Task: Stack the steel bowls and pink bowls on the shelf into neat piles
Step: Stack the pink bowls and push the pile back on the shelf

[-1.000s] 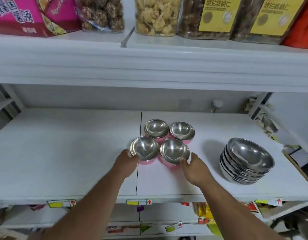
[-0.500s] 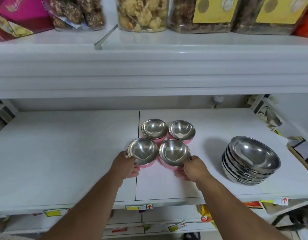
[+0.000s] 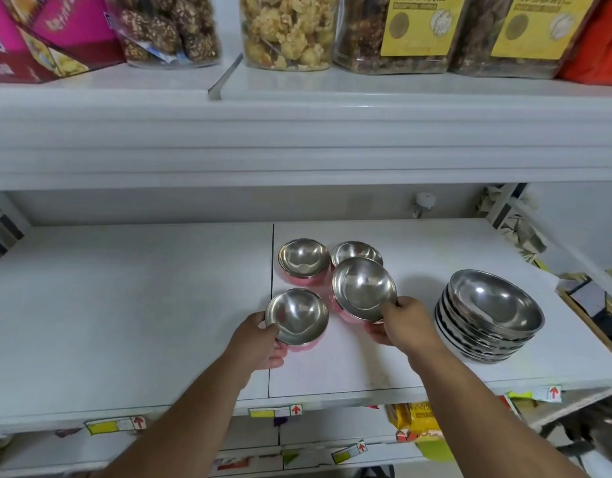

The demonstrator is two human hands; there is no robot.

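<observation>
Four small bowls cluster mid-frame on the shelf (image 3: 125,305): rear-left bowl (image 3: 303,258) and rear-right bowl (image 3: 356,251) behind; front-left bowl (image 3: 296,315) in left hand (image 3: 259,343); front-right bowl (image 3: 363,288) tilted in right hand (image 3: 402,326), overlapping rear-right; stack of larger bowls (image 3: 489,315) right of cluster, apart; snack jars (image 3: 287,29) on upper shelf, top of frame.

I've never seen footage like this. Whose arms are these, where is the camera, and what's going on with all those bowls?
No machine here: a person wears a camera on the head, looking down at their own bare hands. On the white shelf stand small pink bowls with steel insides. The left hand grips the near-left pink bowl. The right hand holds another pink bowl, tilted and lifted, in front of the back-right bowl. A fourth bowl sits at back left. To the right stands a pile of larger steel bowls. Snack jars fill the shelf above.
</observation>
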